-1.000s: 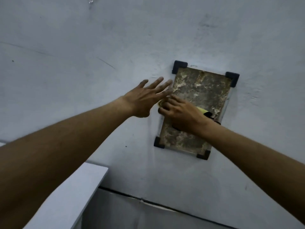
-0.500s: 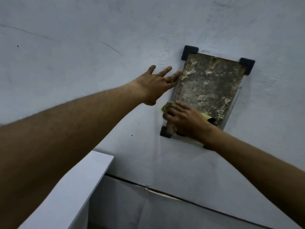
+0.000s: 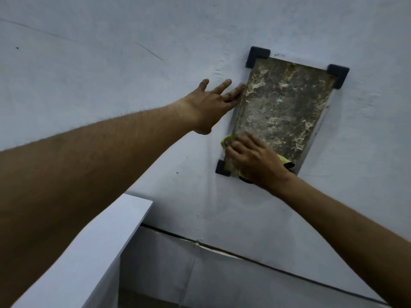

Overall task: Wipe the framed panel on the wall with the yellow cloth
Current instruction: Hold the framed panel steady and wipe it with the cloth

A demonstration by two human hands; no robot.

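Observation:
A mottled grey-brown framed panel (image 3: 282, 103) with black corner brackets hangs tilted on the pale wall. My right hand (image 3: 251, 160) presses the yellow cloth (image 3: 226, 141) against the panel's lower left part; the cloth shows only at my fingertips and beside my wrist. My left hand (image 3: 211, 105) lies flat on the wall with fingers spread, its fingertips touching the panel's left edge. The panel's bottom right corner is hidden behind my right wrist.
A white shelf or tabletop (image 3: 89, 252) juts out at the lower left, under my left forearm. A dark seam (image 3: 222, 247) runs across the wall below the panel, with a lower wall section beneath it.
My right hand with the cloth has slid down the panel from its middle to its lower left part. My left hand stayed at the left edge. The camera view shifted.

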